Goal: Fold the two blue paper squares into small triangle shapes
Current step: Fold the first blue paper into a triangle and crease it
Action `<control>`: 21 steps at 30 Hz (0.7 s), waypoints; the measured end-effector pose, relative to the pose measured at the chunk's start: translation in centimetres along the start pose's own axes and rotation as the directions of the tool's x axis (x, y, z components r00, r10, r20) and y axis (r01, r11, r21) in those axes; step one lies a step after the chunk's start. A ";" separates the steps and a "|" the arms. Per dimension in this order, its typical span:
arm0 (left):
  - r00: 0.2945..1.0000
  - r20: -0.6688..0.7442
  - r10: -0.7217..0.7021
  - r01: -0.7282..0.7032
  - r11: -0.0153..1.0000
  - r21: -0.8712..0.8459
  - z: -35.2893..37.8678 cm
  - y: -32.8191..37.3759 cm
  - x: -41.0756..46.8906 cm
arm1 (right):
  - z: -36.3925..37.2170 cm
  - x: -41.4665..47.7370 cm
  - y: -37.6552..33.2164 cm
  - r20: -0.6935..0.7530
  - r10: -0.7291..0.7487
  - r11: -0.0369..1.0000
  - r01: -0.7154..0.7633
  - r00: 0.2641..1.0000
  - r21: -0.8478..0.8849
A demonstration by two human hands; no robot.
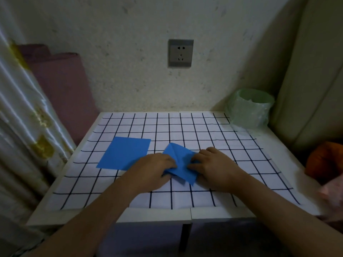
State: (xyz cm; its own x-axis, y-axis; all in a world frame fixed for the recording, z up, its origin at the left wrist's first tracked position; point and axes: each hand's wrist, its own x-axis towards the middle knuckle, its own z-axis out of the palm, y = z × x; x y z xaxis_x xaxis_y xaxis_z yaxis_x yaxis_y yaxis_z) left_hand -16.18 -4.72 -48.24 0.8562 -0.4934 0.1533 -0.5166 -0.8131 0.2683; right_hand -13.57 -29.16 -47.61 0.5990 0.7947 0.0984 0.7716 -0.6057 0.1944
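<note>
The part-folded blue square (181,160) is pinched at mid-bench (241,145), its left edge by the left hand (156,166), its right by the right hand (213,164), with the flat square (126,153) laid nearest the left hand.

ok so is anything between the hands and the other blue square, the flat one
Nothing visible. The flat blue square lies bare on the checked cloth right beside the left hand, which with the right hand is on the partly folded square.
</note>
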 end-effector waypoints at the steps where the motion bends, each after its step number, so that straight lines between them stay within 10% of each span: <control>1: 0.999 0.011 -0.031 0.032 0.998 -0.049 0.0 0.1 -0.2 | -0.1 -0.1 0.0 -0.015 0.024 0.997 -0.022 1.000 0.074; 10: 0.958 -0.080 -0.276 0.229 0.902 -0.367 -0.2 0.1 0.8 | -0.6 1.3 0.6 0.124 0.434 0.676 -0.414 0.892 0.610; 21: 0.911 -0.075 -0.406 0.345 0.849 -0.399 -0.1 -0.4 2.8 | 0.3 5.5 0.9 0.229 0.592 0.542 -0.593 0.772 0.596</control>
State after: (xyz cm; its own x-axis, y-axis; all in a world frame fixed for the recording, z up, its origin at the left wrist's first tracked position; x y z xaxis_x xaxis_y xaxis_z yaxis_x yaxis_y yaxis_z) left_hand -13.57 -5.76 -47.87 0.9901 -0.0964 0.1024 -0.1401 -0.7376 0.6606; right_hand -9.49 -25.31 -47.17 0.9688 0.2456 -0.0327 0.1906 -0.8230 -0.5351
